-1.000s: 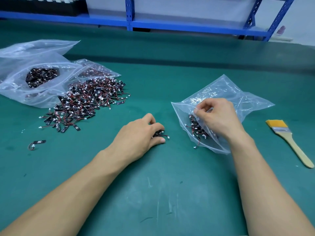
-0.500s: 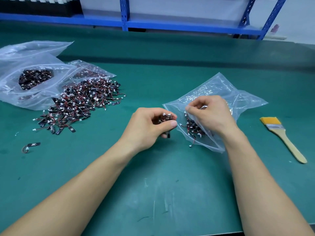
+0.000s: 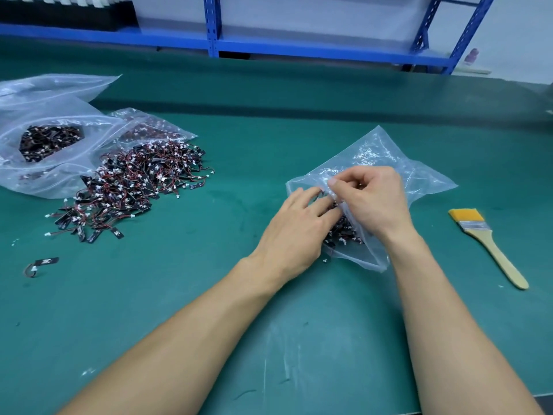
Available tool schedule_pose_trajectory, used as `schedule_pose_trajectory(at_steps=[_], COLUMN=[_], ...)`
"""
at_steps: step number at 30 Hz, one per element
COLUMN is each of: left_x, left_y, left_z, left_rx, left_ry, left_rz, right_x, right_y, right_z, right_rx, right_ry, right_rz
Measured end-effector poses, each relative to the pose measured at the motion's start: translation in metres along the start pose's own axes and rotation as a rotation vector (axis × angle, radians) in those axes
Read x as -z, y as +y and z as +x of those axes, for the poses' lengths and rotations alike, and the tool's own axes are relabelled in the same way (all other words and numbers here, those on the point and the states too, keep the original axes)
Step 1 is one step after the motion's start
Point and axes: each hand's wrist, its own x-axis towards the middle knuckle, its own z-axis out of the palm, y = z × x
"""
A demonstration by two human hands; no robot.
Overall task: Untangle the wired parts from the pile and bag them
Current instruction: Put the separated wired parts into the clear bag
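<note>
A person works with both bare hands at a small clear bag (image 3: 398, 178) lying on a green mat (image 3: 209, 295). The right hand (image 3: 371, 199) pinches the upper lip of the bag between thumb and curled fingers and holds the mouth lifted. The left hand (image 3: 299, 226) reaches into that mouth from the left, fingers almost straight, their tips tucked under the plastic; whether anything lies beneath them cannot be seen. Inside the bag, just below both hands, sits a dark cluster of bagged parts (image 3: 344, 233), black pieces with red wires and white plugs.

Well to the left of the bag, a loose pile of wired parts (image 3: 134, 187) spreads over the mat. Farther left, touching that pile, lie larger clear bags (image 3: 59, 169), one with more parts showing through it. One stray part (image 3: 45, 262) lies alone, left of the bag and nearer the person than the pile. To the right of the bag, apart from it, lies a paintbrush (image 3: 484, 241) with yellow bristles and a wooden handle. Beyond the bag stands blue shelving (image 3: 214, 40).
</note>
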Motion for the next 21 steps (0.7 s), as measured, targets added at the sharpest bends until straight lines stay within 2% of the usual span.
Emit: schedule_pose_trajectory(at_steps=[13,19,21], left_x=[0.021,0.018,0.013], left_y=[-0.008,-0.01,-0.007], left_z=[-0.011,-0.015,-0.016], left_rx=[0.119,-0.079,-0.098], left_ry=[-0.015,-0.127,-0.164], left_rz=[-0.048,-0.021,-0.007], right_x=[-0.005,-0.006,-0.006], right_y=[0.004,0.004,0.003], right_z=[-0.001,-0.001,0.0], right_rx=[0.02,0.007,0.001], right_ry=[-0.019,-0.045,-0.05], right_rz=[-0.014,-0.032,-0.02])
